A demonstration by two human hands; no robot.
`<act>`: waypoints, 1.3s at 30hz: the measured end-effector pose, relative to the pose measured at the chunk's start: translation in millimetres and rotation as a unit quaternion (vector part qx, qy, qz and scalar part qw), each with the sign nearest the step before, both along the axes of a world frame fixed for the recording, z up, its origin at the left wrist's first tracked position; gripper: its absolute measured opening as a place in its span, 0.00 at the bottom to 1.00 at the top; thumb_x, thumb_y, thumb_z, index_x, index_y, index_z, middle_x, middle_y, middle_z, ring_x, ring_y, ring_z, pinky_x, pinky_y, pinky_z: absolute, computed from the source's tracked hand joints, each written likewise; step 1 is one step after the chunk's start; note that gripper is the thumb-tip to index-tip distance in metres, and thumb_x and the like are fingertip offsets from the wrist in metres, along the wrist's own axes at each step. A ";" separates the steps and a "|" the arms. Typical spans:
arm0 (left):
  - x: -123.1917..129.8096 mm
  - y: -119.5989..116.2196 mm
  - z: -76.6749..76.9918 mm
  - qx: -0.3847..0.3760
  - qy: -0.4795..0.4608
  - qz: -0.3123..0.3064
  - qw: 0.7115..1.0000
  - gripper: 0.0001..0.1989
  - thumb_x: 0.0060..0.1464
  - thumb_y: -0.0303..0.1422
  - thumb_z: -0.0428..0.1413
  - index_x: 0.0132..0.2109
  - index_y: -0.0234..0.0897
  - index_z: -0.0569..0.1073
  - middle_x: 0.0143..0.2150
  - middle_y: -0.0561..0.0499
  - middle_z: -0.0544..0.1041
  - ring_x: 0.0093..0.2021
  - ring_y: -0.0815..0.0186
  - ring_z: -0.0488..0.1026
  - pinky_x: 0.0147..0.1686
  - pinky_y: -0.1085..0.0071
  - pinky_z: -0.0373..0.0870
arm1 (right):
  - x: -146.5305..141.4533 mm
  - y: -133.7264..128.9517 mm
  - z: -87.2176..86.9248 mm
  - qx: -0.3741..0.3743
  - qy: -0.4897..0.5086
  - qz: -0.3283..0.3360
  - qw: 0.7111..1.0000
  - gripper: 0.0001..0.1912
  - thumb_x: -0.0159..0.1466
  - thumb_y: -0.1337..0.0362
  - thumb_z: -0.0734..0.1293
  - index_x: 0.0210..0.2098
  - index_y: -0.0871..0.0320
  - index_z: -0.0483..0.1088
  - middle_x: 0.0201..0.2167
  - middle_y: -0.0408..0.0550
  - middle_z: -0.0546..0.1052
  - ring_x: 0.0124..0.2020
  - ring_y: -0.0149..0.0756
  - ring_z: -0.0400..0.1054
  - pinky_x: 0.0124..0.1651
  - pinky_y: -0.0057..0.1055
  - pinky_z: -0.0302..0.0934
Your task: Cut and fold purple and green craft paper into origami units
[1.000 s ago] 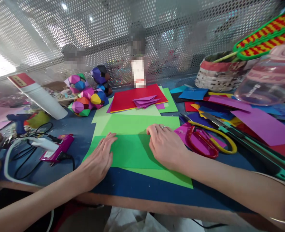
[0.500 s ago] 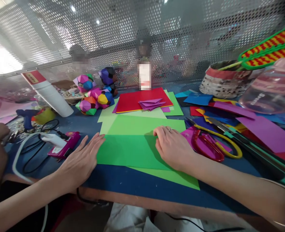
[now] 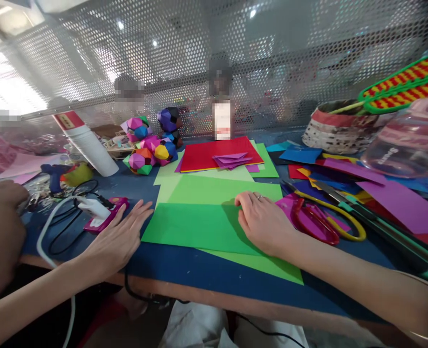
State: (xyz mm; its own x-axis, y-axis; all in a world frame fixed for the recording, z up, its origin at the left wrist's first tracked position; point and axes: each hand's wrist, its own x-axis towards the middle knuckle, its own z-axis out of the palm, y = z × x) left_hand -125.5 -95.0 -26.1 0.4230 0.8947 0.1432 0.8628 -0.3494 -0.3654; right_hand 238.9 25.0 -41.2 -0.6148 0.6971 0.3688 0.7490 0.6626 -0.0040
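Here, the scissors (image 3: pixel 326 217) are crowding in just to the right of my right hand (image 3: pixel 264 220), and the box cutter (image 3: pixel 373 217) is lying farther out on that side. The magenta power strip (image 3: pixel 107 215) is sitting just beyond my left hand (image 3: pixel 114 239), partly behind its fingers, and another person's hand (image 3: pixel 2 222) is resting farther left. Straight beyond my hands, the red sheets (image 3: pixel 217 151) are lying under small folded purple pieces (image 3: pixel 232 159).

My left fingers are stretching out, slightly spread, beside the left edge of the dark green paper (image 3: pixel 195 224). That sheet is lying between my hands, over lighter green paper (image 3: pixel 268 263). My right fingers are curling on its right part; I can't tell whether they're pinching anything. Compared with a second ago, my left hand is no longer pressing on the sheet but lying off its left edge.
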 end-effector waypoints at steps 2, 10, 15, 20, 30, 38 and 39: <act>3.9 0.2 8.8 0.001 -0.013 -0.006 1.000 0.30 0.56 0.21 0.44 0.66 0.27 0.61 0.70 0.37 0.61 0.72 0.51 0.52 0.70 0.48 0.42 | 0.3 -0.2 0.9 -0.003 0.000 0.000 1.000 0.07 0.66 0.71 0.57 0.42 0.61 0.65 0.36 0.51 0.72 0.37 0.45 0.67 0.39 0.38 0.53; 44.1 23.0 37.9 -0.004 -0.154 -0.118 0.981 0.27 0.64 0.23 0.44 0.68 0.41 0.60 0.71 0.49 0.60 0.72 0.59 0.53 0.70 0.56 0.51 | -1.5 10.2 10.9 -0.013 -0.036 0.024 0.999 0.08 0.68 0.70 0.59 0.45 0.61 0.66 0.38 0.51 0.75 0.40 0.42 0.69 0.40 0.36 0.56; 78.7 55.1 28.2 -0.120 -0.136 -0.236 0.955 0.26 0.70 0.28 0.44 0.71 0.50 0.58 0.73 0.55 0.56 0.73 0.59 0.51 0.69 0.56 0.53 | 2.0 28.5 28.4 0.049 -0.101 0.036 0.993 0.10 0.71 0.70 0.56 0.45 0.62 0.67 0.41 0.54 0.76 0.43 0.44 0.69 0.44 0.37 0.58; 87.1 78.0 23.4 -0.163 -0.140 -0.257 0.942 0.27 0.70 0.37 0.47 0.72 0.56 0.52 0.74 0.55 0.51 0.73 0.54 0.48 0.68 0.50 0.53 | 34.2 2.4 55.2 0.040 -0.077 -0.094 0.992 0.09 0.70 0.72 0.57 0.46 0.62 0.66 0.42 0.56 0.76 0.44 0.42 0.71 0.44 0.34 0.61; 85.0 81.5 23.4 -0.232 -0.222 -0.279 0.905 0.23 0.72 0.37 0.45 0.70 0.55 0.57 0.70 0.59 0.62 0.70 0.65 0.58 0.67 0.66 0.56 | 99.7 -29.6 47.5 -0.109 -0.080 -0.281 0.950 0.18 0.67 0.71 0.62 0.56 0.65 0.63 0.51 0.62 0.73 0.50 0.46 0.72 0.47 0.36 0.63; 81.9 83.6 -0.7 -0.185 -0.237 -0.274 0.913 0.23 0.72 0.39 0.44 0.70 0.54 0.58 0.72 0.59 0.59 0.71 0.63 0.57 0.69 0.64 0.50 | 105.9 -27.8 42.6 -0.145 -0.098 -0.288 0.941 0.19 0.65 0.68 0.61 0.55 0.64 0.64 0.38 0.54 0.74 0.34 0.42 0.73 0.33 0.33 0.57; 82.1 83.9 -4.5 -0.177 -0.235 -0.267 0.918 0.23 0.72 0.39 0.43 0.70 0.54 0.57 0.72 0.59 0.58 0.71 0.63 0.55 0.69 0.64 0.48 | 107.0 -25.0 41.6 -0.159 -0.080 -0.288 0.941 0.20 0.63 0.68 0.62 0.55 0.65 0.62 0.34 0.50 0.74 0.31 0.41 0.71 0.31 0.32 0.55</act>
State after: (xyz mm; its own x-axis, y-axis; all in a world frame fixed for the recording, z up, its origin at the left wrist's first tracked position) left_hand -43.5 -11.1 -30.6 0.7807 0.6035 0.1621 0.5671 -0.7932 0.2221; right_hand 345.9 0.0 0.4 -0.1321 0.9910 0.0198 0.9912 0.1319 0.0106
